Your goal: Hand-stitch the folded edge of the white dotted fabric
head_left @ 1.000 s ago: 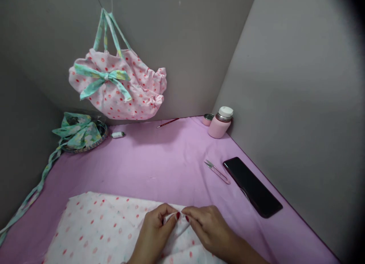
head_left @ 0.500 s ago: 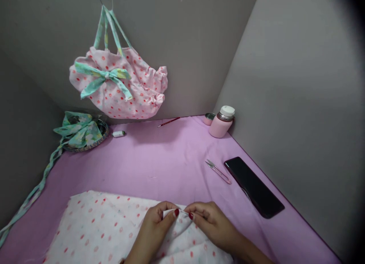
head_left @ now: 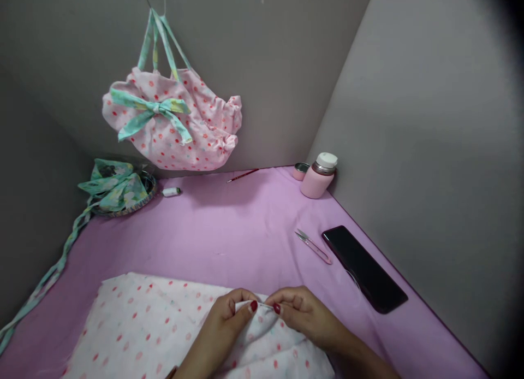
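A white fabric (head_left: 139, 324) with red and pink dots lies across the front of the table. My left hand (head_left: 229, 324) pinches a fold at its upper edge between thumb and fingers. Just to the right, my right hand (head_left: 305, 316) pinches the same fold, a short stretch of cloth showing between the two thumbs. Whether a needle or thread sits in the fingers is too small to tell. Pink thread snips (head_left: 314, 248) lie on the table beyond my right hand, beside a black phone (head_left: 364, 270).
A purple cloth (head_left: 229, 226) covers the table between grey walls. Pink dotted garment (head_left: 176, 122) hangs above the back edge. Further back are a basket (head_left: 139, 207) with green floral fabric (head_left: 118, 185), a small white spool (head_left: 171, 191), a red pen-like stick (head_left: 243, 175), a pink bottle (head_left: 317, 179) and a cup-shaped lid (head_left: 300, 171).
My right hand has shifted very slightly up and right, with its thumb a little farther from the left thumb. Both hands still pinch the fold.
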The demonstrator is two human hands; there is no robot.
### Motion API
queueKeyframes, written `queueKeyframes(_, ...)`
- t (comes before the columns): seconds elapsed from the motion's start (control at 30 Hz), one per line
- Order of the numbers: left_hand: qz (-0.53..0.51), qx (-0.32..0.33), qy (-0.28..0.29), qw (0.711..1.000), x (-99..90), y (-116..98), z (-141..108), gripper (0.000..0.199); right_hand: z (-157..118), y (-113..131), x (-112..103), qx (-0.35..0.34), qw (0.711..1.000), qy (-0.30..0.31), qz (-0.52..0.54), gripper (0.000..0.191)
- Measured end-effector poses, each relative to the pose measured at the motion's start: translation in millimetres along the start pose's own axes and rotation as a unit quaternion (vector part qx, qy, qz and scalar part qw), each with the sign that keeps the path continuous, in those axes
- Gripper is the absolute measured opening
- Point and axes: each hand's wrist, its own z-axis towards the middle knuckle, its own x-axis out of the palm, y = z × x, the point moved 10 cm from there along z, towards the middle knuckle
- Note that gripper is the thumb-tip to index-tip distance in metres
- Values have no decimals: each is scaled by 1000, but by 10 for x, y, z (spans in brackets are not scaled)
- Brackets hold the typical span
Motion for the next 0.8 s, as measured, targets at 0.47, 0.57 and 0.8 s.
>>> queueKeyframes(0.47,-26,8,29,999,49,-21,-6,22,12,2,24,20,1000,-4,22,29)
queueKeyframes(0.57,-17,12,29,999,43,-43,-7,22,9,21,39,18,1000,-3,11,27)
queueKeyframes(0.8,-2,23,39,999,54,-58,-7,21,-13,59,30,-3,999,6,-41,16)
